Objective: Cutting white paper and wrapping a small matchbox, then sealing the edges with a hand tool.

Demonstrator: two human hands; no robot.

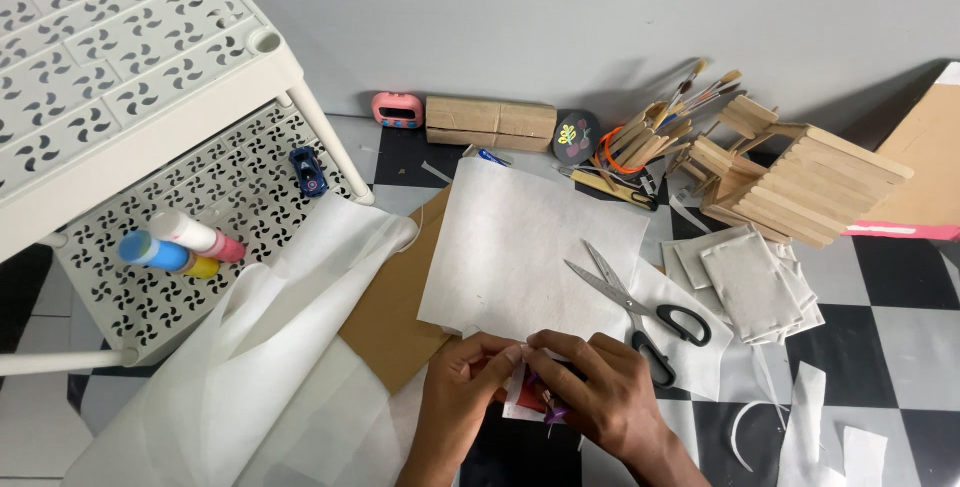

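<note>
My left hand (462, 387) and right hand (600, 392) meet at the bottom edge of the view, fingertips pinched together on a small white piece (520, 402) with something purple and red (550, 409) tucked in it. My fingers are narrow and closed on it from both sides, and my right hand hides most of it, so I cannot tell what the coloured bit is.

The piece sits just under the lower edge of the big white sheet (525, 247), which lies over brown card (395, 312). The scissors (640, 312) lie touching that sheet, just beside my right hand, with their blades pointing up and away from me.

What worries me is the grip. The piece is small and I hold it only at my fingertips, so a slip could let the fold spring open or drop the coloured bit. My right wrist is near the scissor handles, and a nudge could drag them across the sheet. The loose fabric (280, 367) by my left forearm could catch and shift as I move. The stack of pads (750, 282) and the stick model (790, 182) stand well apart and look safe.
</note>
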